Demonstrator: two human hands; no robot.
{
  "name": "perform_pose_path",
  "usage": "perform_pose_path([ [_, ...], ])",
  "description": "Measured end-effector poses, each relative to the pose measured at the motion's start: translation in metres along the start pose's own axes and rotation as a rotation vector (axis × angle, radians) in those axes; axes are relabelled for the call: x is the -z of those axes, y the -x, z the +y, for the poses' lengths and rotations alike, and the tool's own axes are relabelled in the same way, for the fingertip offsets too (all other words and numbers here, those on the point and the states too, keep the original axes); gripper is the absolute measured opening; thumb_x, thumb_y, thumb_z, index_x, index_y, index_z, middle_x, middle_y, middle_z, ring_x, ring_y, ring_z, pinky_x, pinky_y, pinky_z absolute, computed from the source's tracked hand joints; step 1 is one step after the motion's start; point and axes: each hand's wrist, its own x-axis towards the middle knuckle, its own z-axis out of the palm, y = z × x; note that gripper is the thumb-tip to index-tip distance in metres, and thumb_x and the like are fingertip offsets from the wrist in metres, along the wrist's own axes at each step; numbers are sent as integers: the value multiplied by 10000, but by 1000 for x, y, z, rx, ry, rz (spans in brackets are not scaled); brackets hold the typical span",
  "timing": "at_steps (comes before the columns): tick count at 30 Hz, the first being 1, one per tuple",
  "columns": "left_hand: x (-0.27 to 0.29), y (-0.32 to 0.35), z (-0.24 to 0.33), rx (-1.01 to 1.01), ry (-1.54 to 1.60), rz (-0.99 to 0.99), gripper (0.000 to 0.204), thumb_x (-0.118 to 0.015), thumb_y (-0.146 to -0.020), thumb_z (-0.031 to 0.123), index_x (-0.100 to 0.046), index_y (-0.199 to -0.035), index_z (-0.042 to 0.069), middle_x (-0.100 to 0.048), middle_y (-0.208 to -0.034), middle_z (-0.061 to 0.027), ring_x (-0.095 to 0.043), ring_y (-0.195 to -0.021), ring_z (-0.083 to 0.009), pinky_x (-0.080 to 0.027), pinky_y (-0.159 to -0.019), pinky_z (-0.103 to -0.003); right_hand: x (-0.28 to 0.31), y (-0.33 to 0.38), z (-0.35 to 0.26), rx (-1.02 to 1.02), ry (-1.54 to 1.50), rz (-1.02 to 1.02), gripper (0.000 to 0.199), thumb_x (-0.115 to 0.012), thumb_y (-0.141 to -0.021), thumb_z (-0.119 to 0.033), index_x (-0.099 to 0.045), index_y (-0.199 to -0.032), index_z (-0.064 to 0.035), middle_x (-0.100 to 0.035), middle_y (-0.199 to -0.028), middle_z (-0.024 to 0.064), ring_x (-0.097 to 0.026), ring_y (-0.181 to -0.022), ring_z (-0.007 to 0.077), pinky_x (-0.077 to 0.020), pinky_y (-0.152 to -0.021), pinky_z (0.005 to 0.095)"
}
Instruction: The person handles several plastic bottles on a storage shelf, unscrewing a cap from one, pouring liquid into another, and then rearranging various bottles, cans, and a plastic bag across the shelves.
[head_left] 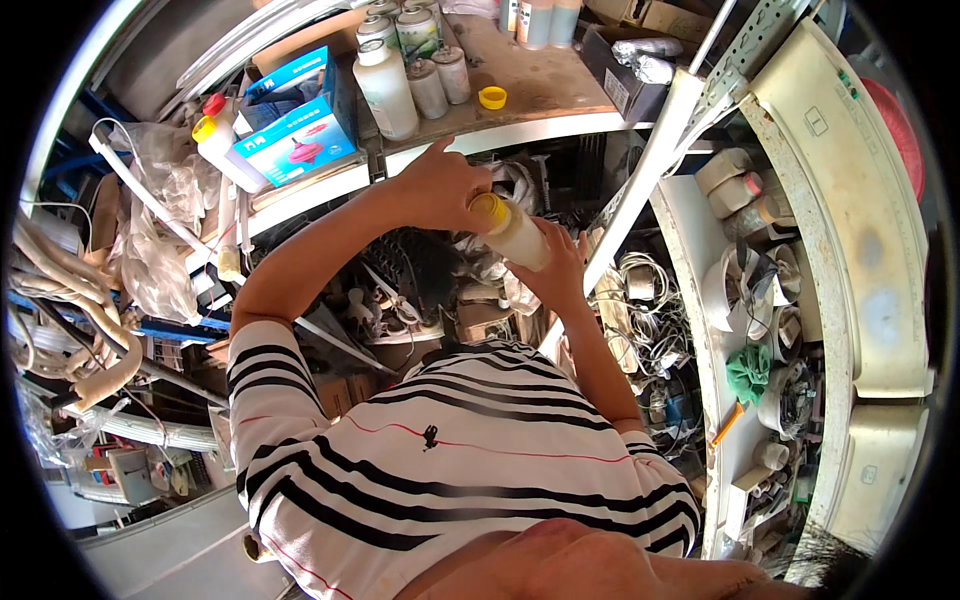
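I hold a white plastic bottle (522, 236) with a yellow cap (490, 208) in front of my chest, above a cluttered lower shelf. My right hand (556, 270) wraps around the bottle's body from below. My left hand (440, 185) grips the yellow cap from above, fingers closed on it. My striped shirt fills the lower middle of the view.
A wooden shelf (545, 90) above holds several white bottles (386, 88), a loose yellow cap (492, 97) and a blue box (298, 125). A white bottle with a yellow cap (226, 150) lies at left. White shelving (700, 300) with tape rolls and a green cloth (748, 370) stands at right.
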Motion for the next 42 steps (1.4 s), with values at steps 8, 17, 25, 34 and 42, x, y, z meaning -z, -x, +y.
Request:
perform_pose_path([
  [8, -8, 1, 1, -88, 38, 204, 452, -710, -832, 429, -631, -1178, 149, -706, -1006, -39, -632, -1044, -278, -274, -1167, -574, 1, 2, 4, -9, -8, 24, 747, -875, -697, -354, -544, -1339, -167, -633, -1255, 65, -586, -1221, 307, -189, -1135, 702],
  [17, 7, -1, 4, 35, 133, 126, 425, -752, -809, 390, -655, -1072, 72, -695, -934, -103, -664, -970, -305, -365, -1084, -521, -5, 4, 9, -31, 8, 45, 747, -882, -710, -352, -533, -1336, -143, -632, -1257, 82, -595, -1210, 320, -198, -1144, 679],
  [25, -13, -1, -23, 78, 562, 277, 459, -753, -868, 302, -598, -1231, 68, -660, -1208, -99, -633, -1106, -217, -501, -943, -372, -3, 10, 18, -31, -101, 162, 767, -900, -710, -261, -499, -1342, -96, -605, -1268, 118, -584, -1209, 339, -293, -1157, 551],
  [34, -56, -73, -30, 65, 532, 542, 538, -782, -775, 359, -598, -1213, 107, -680, -1203, -89, -640, -1125, -279, -458, -996, -448, -2, 24, 40, -160, -404, 257, 824, -896, -737, -124, -384, -1378, -42, -554, -1301, 134, -570, -1221, 246, -460, -1024, 386],
  [42, -28, -180, -36, 310, 8, 878, 458, -784, -738, 445, -684, -1107, 193, -707, -1092, -74, -594, -1095, -326, -388, -911, -468, 16, 44, 52, -281, -378, 386, 796, -900, -707, -163, -446, -1342, -10, -555, -1242, 177, -590, -1151, 298, -488, -977, 419],
])
